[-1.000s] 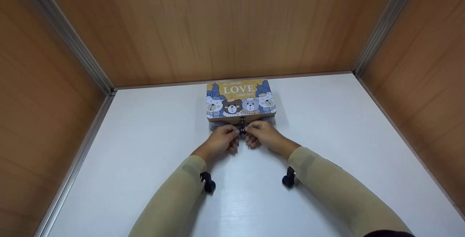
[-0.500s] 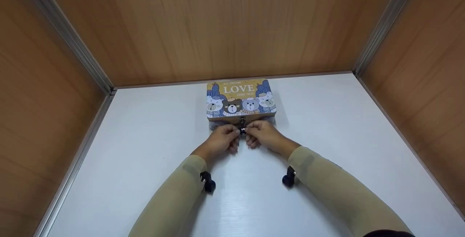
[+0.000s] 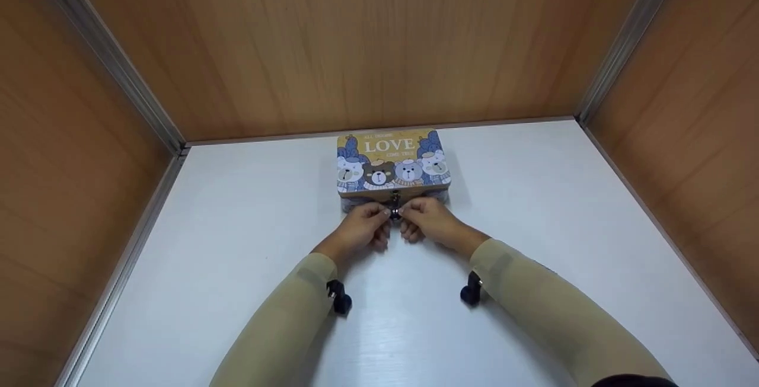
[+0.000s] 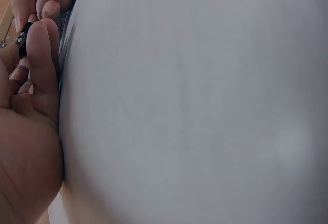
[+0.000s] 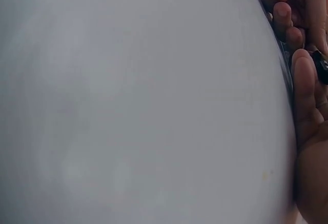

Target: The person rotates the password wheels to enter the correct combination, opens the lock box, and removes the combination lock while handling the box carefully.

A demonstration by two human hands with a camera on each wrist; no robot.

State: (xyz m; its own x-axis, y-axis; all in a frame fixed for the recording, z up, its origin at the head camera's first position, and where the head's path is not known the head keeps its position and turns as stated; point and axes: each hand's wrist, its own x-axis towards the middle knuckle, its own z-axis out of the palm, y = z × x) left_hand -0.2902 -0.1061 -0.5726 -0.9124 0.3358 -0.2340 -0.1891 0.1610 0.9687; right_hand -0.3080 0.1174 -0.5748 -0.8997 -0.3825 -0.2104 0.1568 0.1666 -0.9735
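Box (image 3: 394, 160) at far side of table (image 3: 533, 197), abt. mid-width, near back panel (image 3: 379, 49). Lid down, clasp side facing person. Small dk lock (image 3: 395, 214) at front of box, seems to hang fr. clasp (image 3: 395, 196).

L hand (image 3: 362, 225) & R hand (image 3: 431, 219) both pinch lock, thumb + forefinger, one fr. each side. Other fingers curled under, apparently w/ nothing in them. Hands low, near tabletop.

Why so: lock is small & prob. swings free, so a two-sided pinch likely steadies it w/o anyone holding the box; box's own wt. presumably enough. Clasp side twd. person gives both hands equal reach, I'd judge.

Views: head gives lid art (bears, "LOVE") & box position; neither wrist view has the lid art. Wrist views catch lock at frame edge, w/ pale marks on its dk body, too small to read; head can't resolve these. They also give undersides of hands & curled fingers, partly hidden fr. above. Most of each wrist frame = bare white tabletop. Exact fingertip contact on lock: part hidden, can't tell.
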